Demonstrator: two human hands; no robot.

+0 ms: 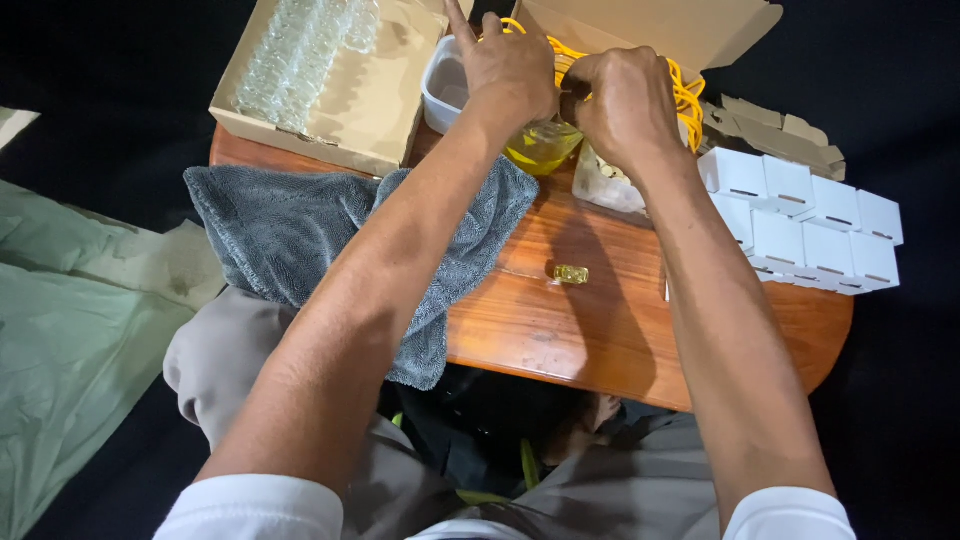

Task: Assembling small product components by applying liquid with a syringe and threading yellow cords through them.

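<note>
Head view: left hand (512, 62) & right hand (625, 100) meet at the far edge of the worktop (600, 320) over a bowl (543, 148) of yellow liquid. Right fingers are curled tight on a small dark thing, left fingers bent beside it w/ one raised. Grey towel (300, 235) lies near-left, white boxes (810, 225) at right, small yellow vial (571, 274) mid-worktop, well apart from both hands.

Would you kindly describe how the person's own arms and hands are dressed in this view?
Both arms are bare from the upper arm down. Short white sleeves show at the bottom edge, one on each side. The left hand and right hand wear no gloves; no watch, ring or bracelet is visible.
</note>
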